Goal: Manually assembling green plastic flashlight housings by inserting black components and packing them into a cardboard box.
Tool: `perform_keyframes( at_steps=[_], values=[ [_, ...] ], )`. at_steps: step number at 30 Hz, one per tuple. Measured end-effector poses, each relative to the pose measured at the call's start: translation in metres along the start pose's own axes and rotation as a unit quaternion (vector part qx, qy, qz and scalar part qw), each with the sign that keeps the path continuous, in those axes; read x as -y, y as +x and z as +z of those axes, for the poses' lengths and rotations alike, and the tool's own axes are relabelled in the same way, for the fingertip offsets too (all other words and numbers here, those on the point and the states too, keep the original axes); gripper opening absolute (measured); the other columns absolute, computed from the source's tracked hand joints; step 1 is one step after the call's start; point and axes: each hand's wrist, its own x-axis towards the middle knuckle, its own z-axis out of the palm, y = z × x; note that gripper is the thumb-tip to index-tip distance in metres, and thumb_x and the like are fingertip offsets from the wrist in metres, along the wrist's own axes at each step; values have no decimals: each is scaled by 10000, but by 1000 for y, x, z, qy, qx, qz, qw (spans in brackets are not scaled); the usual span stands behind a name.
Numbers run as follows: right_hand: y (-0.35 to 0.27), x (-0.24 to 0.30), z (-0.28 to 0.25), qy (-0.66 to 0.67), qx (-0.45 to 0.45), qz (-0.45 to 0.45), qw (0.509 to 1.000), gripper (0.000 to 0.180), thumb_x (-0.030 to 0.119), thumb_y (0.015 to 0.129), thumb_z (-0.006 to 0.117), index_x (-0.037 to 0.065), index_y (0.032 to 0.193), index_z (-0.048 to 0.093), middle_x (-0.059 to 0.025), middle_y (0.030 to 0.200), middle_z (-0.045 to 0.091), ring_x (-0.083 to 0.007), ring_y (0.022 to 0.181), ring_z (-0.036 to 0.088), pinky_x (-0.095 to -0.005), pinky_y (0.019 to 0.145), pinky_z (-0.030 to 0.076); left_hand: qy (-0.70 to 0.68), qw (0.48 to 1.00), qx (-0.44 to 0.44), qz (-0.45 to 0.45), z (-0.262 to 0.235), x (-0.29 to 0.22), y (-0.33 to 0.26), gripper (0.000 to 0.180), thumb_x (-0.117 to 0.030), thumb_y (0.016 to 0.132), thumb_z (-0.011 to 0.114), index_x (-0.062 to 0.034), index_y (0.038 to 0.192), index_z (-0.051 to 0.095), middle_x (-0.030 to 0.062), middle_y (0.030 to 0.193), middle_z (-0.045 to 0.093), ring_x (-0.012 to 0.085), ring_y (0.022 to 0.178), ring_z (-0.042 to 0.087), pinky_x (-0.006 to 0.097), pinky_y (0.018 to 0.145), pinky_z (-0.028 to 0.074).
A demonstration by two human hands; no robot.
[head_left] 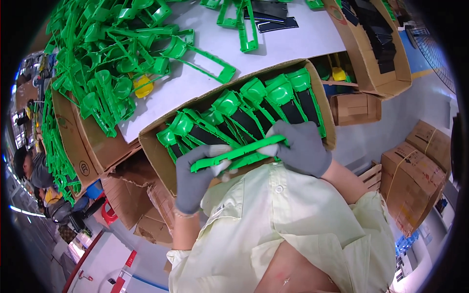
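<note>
Green part (239,152): long, flat plastic strip, bright green, open frame along its length; held level and slightly tilted, spanning both hands, just above the near edge of the box.

Left hand (195,178): grey glove with whitish fingertips, closed around the strip's left end.

Right hand (303,146): grey glove, fingers curled over the strip's right end, gripping it.

Box (156,151): open brown carton directly beyond both hands. Contents: green parts (254,97) of the same kind, stacked in an overlapping row, round cupped heads up and away from the hands, black inserts (244,122) showing within their frames.

Table (293,41): white top, beyond the box. Carries a loose heap of green parts (107,53) far left of the left hand, with one yellow piece (142,85) in it; a few single green frames and black strips (273,14) farther off.

Second carton (386,58): beyond and right of the right hand; holds dark flat pieces.

Closed cartons (415,180): on the floor, well right of the right hand.

Another person (34,168): far left, low, apart from both hands.
</note>
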Motion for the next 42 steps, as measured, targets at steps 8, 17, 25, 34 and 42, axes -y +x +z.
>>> perform_keyframes(
  at_steps=[8,17,25,34,42],
  values=[
    [24,15,-35,225,72,108,966,434,129,707,738,-4,1096,598,26,833,601,9,615,423,-146,550,358,-46,998,-32,3,-57,-26,20,259,-54,807,600,47,1036,530,133,768,624,179,576,635,218,437,478],
    [24,19,-38,223,22,71,972,446,154,741,722,-10,1133,586,14,873,589,3,610,369,-151,540,331,-172,985,11,-14,-35,-8,20,264,-62,830,607,43,1056,520,140,792,612,169,529,611,205,425,466],
    [24,32,-33,208,-2,78,975,399,189,814,667,51,1175,570,25,830,551,-9,618,390,-156,550,347,-205,979,15,-16,-26,1,18,259,-73,818,626,45,1024,521,153,803,606,187,539,600,214,428,458],
    [27,21,-4,286,-12,118,951,207,199,901,552,63,1056,552,21,765,534,-18,641,490,-184,571,405,-137,987,-48,73,4,16,7,298,-111,804,652,33,1023,510,131,840,600,222,600,626,260,477,497],
    [27,24,-5,243,-37,29,969,255,131,829,631,65,1059,542,-53,954,548,-134,957,529,-278,864,415,-173,979,-61,92,16,24,7,301,-140,829,655,20,1039,510,117,844,588,188,562,571,235,456,425]
  ],
)
